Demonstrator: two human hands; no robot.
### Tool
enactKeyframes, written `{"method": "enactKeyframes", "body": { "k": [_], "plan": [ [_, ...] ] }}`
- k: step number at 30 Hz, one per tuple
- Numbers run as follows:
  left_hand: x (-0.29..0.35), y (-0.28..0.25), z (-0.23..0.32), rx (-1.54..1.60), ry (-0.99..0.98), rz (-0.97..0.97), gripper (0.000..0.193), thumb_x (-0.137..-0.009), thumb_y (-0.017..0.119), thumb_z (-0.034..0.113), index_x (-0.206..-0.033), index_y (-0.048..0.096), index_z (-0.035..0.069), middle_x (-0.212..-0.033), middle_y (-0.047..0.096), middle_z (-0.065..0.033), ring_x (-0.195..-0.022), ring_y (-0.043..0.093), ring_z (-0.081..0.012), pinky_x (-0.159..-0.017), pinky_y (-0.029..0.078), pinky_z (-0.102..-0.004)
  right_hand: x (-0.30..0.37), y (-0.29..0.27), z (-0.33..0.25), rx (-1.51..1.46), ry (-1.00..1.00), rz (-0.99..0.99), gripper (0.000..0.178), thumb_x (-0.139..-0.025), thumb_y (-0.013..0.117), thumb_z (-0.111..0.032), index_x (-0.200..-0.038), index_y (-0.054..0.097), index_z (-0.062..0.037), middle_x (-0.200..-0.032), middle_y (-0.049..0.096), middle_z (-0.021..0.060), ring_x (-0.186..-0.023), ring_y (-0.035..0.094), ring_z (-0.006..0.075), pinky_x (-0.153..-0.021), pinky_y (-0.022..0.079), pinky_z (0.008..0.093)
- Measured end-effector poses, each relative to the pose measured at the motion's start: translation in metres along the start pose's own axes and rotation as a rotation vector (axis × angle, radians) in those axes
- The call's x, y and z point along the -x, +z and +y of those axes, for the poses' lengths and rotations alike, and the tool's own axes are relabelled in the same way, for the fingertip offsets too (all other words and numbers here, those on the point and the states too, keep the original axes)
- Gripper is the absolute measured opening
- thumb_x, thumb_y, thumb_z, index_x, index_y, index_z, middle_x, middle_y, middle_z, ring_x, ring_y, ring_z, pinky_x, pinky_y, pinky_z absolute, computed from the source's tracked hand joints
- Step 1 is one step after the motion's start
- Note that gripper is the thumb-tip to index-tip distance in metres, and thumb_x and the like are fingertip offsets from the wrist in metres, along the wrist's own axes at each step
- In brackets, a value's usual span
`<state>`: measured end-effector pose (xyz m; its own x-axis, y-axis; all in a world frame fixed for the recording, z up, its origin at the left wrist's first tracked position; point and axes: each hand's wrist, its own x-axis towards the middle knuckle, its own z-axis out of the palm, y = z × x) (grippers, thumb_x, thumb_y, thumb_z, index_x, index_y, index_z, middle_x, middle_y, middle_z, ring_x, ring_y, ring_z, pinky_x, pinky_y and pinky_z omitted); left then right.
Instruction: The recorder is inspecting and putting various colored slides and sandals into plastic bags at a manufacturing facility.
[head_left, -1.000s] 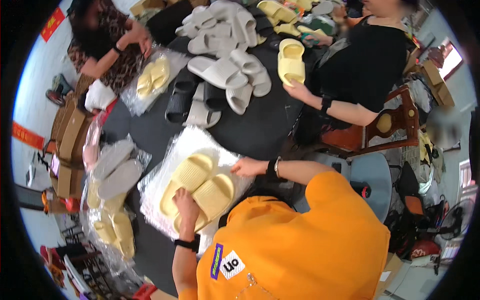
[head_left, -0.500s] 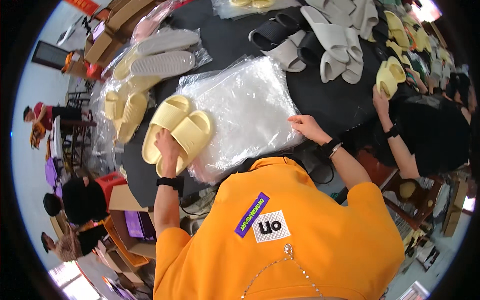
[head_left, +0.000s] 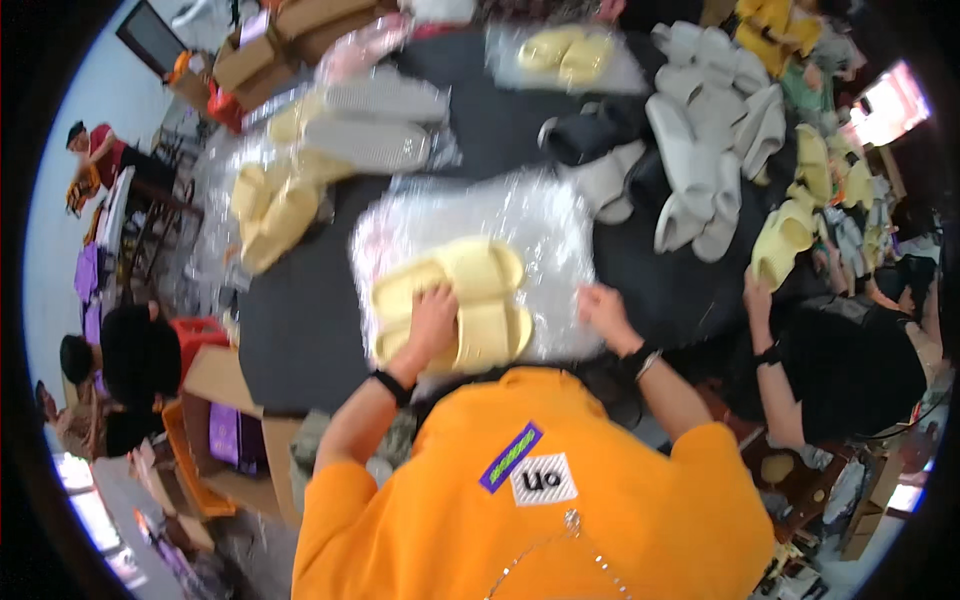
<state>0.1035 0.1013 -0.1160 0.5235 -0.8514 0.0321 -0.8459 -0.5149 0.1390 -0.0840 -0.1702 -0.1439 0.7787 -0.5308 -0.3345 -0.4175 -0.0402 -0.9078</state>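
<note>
A pair of pale yellow slippers lies side by side over a stack of clear plastic bags, toes pointing right. My left hand grips the pair near the middle, where the two slippers meet. At the right edge of the stack, my right hand has its fingers closed on the plastic of the top bag. Motion blurs both hands slightly, and the fingertips of the left are partly hidden against the slippers.
The black table holds bagged yellow slippers, bagged grey slippers and another bagged yellow pair. Loose grey slippers and black ones pile at right. Beside them a co-worker's hand holds a yellow slipper.
My left hand has carried the yellow slippers rightward onto the bags and turned them sideways. My right hand stays at the stack's right edge. The view has shifted.
</note>
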Motion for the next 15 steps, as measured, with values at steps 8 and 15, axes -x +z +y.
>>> {"method": "enactKeyframes", "body": {
  "k": [8,15],
  "plan": [
    [0.008,0.006,-0.015,0.206,0.016,0.256,0.034,-0.059,0.056,0.003,-0.093,0.054,0.002,-0.105,0.051,-0.01,-0.103,0.044,-0.029,-0.086,0.031,-0.0415,0.01,-0.006,-0.022,0.283,-0.005,-0.274,0.04,-0.076,0.055,-0.018,-0.114,0.055,-0.0063,-0.069,0.061,0.008,-0.06,0.059,0.017,-0.057,0.046,0.0299],
    [0.007,0.006,-0.011,0.223,0.014,0.226,0.028,-0.062,0.056,0.004,-0.09,0.054,0.003,-0.105,0.051,-0.0087,-0.104,0.043,-0.0283,-0.088,0.03,-0.0416,0.016,-0.009,-0.016,0.28,-0.035,-0.253,0.037,-0.078,0.053,-0.016,-0.114,0.054,-0.0076,-0.073,0.061,0.0089,-0.066,0.06,0.0182,-0.061,0.046,0.0311]
  ]
}}
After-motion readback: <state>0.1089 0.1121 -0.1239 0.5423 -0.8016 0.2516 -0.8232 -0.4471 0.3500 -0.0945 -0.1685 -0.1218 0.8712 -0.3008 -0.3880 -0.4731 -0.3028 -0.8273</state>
